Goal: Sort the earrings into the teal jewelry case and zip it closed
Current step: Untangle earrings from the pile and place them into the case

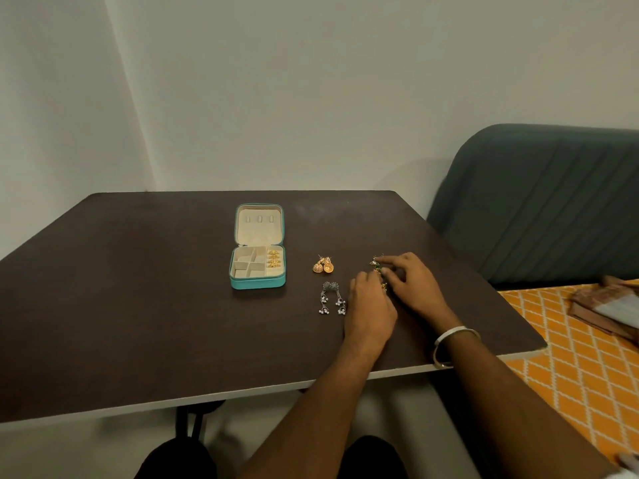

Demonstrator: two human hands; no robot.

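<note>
The teal jewelry case [257, 282] lies open on the dark table [138, 288], lid flat behind it. Gold pieces [274, 258] fill its right compartment; the other beige compartments look bare. A gold dome earring pair [323, 265] rests right of the case. Nearer me lies a silver dangling pair [332, 298]. Both hands meet over a green-and-gold earring pair [377, 266], mostly hidden beneath them. My right hand [411, 283] pinches its far end with fingertips. My left hand [368, 311] covers its near end, fingers curled on it.
A grey upholstered seat back [539, 202] stands right of the table. An orange patterned cover [570, 357] with folded cloth [608, 311] lies beside the table's right edge. White walls meet in a corner behind. A metal bangle [449, 344] sits on my right wrist.
</note>
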